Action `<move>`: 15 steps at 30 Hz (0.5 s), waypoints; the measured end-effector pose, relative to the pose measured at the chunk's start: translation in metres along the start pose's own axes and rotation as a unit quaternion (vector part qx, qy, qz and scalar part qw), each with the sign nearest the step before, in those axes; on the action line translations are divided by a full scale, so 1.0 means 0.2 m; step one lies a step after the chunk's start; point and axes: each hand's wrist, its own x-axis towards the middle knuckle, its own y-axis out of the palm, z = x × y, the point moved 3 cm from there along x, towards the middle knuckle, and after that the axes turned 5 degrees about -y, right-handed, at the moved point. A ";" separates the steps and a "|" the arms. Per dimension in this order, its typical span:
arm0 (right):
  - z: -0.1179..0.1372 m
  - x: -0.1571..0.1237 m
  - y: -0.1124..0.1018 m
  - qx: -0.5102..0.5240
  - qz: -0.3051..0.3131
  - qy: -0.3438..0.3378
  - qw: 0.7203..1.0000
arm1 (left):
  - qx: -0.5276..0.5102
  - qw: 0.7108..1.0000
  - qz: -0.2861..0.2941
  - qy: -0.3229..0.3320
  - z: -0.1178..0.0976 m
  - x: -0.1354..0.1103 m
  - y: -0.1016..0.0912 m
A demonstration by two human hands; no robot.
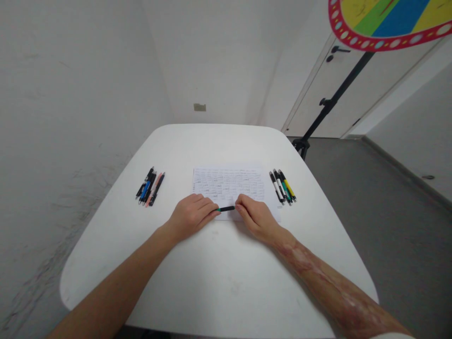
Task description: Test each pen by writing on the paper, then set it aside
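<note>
**Both hands on one pen, right over the paper**

Closest in is the smooth white table [212, 282] with rounded corners, and bare forearms coming in over it. The left hand [192, 215] and right hand [256, 217] each pinch one end of a slim black pen [226, 208] with a green bit. It's held level at the near edge of a sheet of paper [229, 181] covered in small handwriting. Looks to me like the grip-both-ends stage. Any next move calls for a straight, steady hold, since it's thin, slick plastic. Further out, a left bunch of pens [150, 187] and a right bunch of pens [282, 187] flank the sheet. Beyond that there's a matte wall, a black stand [332, 101] and a colourful wheel [388, 21].
</note>
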 end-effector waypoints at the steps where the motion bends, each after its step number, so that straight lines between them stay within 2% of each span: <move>1: 0.00 0.00 0.00 0.003 0.003 0.000 1.000 | -0.002 1.000 -0.001 -0.003 0.00 0.00 0.00; 7: -0.04 -0.02 -0.01 0.020 0.007 0.008 1.000 | -0.020 1.000 -0.008 -0.014 0.02 -0.01 0.00; 15: -0.05 -0.02 -0.03 0.006 -0.018 -0.023 1.000 | -0.001 1.000 -0.002 0.009 0.02 -0.01 -0.01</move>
